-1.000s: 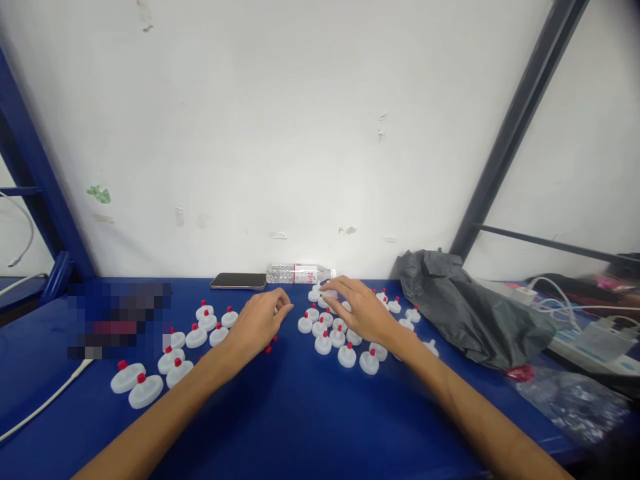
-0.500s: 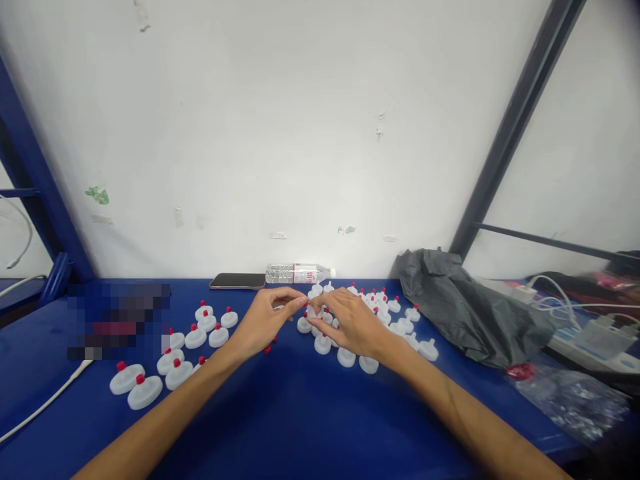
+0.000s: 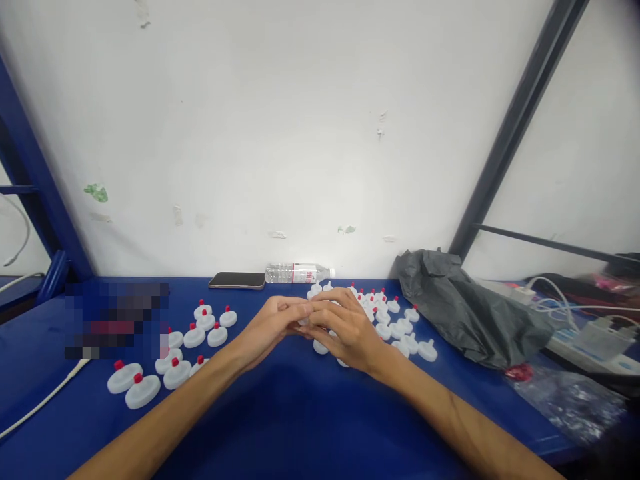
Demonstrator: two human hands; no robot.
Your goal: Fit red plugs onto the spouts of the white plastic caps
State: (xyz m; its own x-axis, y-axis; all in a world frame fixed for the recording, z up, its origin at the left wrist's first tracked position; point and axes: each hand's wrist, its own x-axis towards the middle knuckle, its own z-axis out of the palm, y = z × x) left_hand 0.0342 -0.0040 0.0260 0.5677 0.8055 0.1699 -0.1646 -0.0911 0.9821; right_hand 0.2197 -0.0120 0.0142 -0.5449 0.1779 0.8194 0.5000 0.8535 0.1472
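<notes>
My left hand (image 3: pixel 267 328) and my right hand (image 3: pixel 341 327) meet fingertip to fingertip above the middle of the blue table (image 3: pixel 300 413). Both have curled fingers pinched together around something small that the fingers hide. Just behind and right of my right hand lies a cluster of several white round caps with red tips (image 3: pixel 395 320). Left of my left hand, a second group of white caps with red tips (image 3: pixel 200 327) is spread out, with two more caps (image 3: pixel 131 385) nearer the front left.
A dark phone (image 3: pixel 237 281) and a lying water bottle (image 3: pixel 296 273) rest against the white wall. A crumpled black plastic bag (image 3: pixel 463 310) sits at right, with a power strip and cables (image 3: pixel 585 333) beyond. A white cable (image 3: pixel 40 407) runs at far left.
My right hand pulled back from the right cap cluster toward me and my left hand moved right; the two hands now touch at the fingertips.
</notes>
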